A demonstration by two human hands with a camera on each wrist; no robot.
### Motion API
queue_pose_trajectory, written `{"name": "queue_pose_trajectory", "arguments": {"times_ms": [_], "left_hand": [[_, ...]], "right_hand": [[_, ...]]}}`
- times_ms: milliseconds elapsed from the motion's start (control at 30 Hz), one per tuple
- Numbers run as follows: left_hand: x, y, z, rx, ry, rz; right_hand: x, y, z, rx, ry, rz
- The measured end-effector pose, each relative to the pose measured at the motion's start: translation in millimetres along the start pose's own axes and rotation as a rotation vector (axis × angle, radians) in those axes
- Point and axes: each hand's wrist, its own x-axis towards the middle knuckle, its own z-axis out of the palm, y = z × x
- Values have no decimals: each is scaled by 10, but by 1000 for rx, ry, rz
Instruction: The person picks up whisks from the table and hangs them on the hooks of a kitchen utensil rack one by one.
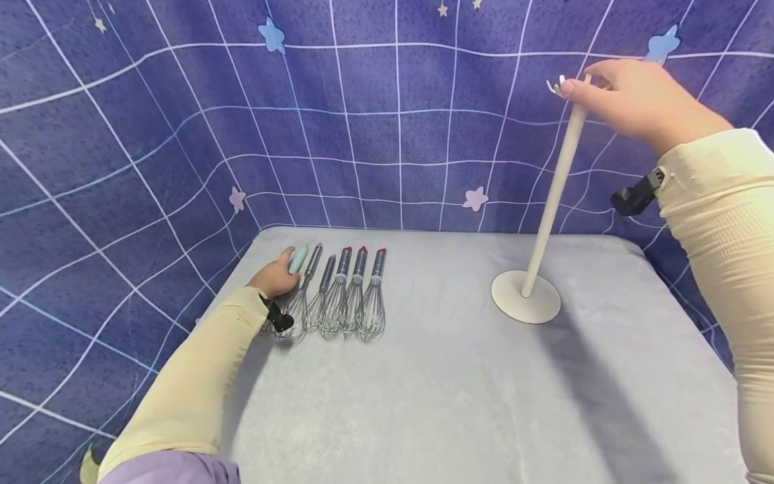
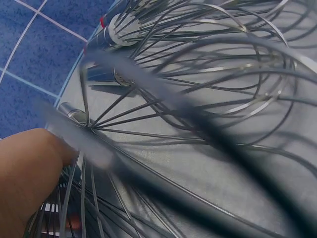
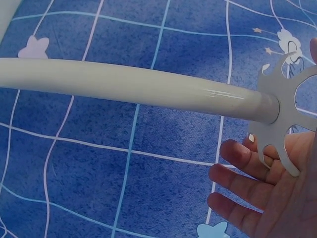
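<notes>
At the far left of the table my left hand holds a whisk by its mint-green handle, thumb and index finger on either side. Beside it lie two whisks with plain metal handles and several with red-tipped handles, wire loops toward me. Those wire loops fill the left wrist view. On the right stands a cream pole stand with a round base. My right hand grips its top; in the right wrist view, bent fingers lie around the grey hook plate.
A pale grey cloth covers the table. Behind and to the left hangs a blue grid-patterned curtain with stars. The stand's round base rests toward the back right, its shadow falling forward.
</notes>
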Motion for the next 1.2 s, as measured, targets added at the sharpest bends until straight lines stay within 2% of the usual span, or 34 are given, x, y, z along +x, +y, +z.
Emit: {"name": "queue_pose_trajectory", "arguments": {"times_ms": [133, 267, 700, 933, 1200], "left_hand": [[-45, 56, -35, 6, -21, -17], [-52, 60, -28, 13, -26, -8], [-37, 35, -12, 28, 11, 17], [-83, 38, -98, 60, 14, 37], [-137, -12, -266, 61, 60, 24]], "right_hand": [[15, 20, -1, -6, 6, -5], [23, 32, -2, -28, 16, -22], [-16, -17, -11, -23, 19, -18], [-13, -12, -15, -21, 14, -17], [-17, -8, -20, -11, 18, -21]]}}
